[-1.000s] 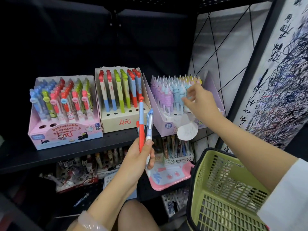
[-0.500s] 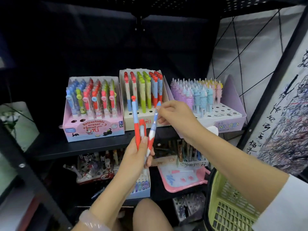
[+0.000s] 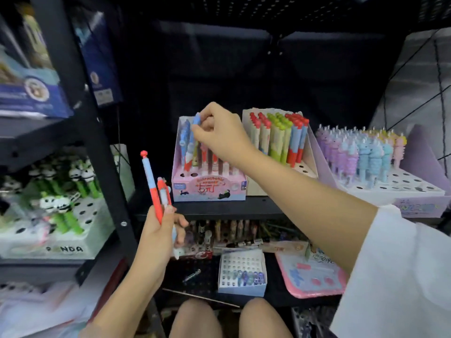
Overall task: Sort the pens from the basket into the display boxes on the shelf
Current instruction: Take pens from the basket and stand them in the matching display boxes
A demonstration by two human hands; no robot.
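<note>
Head view: the right hand (image 3: 217, 132) pinches a blue-topped pen (image 3: 192, 140) upright over the pink box (image 3: 208, 189), seemingly to seat it in a hole, while the left hand (image 3: 158, 230) grips two spare pens (image 3: 156, 189) nearer.

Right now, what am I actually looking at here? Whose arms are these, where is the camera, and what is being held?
No machine here: a person wears a camera on the head, looking down at both arms. The right hand pinches a blue-topped pen over the pink display box on the black shelf. The left hand holds a red-and-blue pen and a shorter red one. Beside the pink box stand a beige box and a lilac unicorn box, both with pens.
</note>
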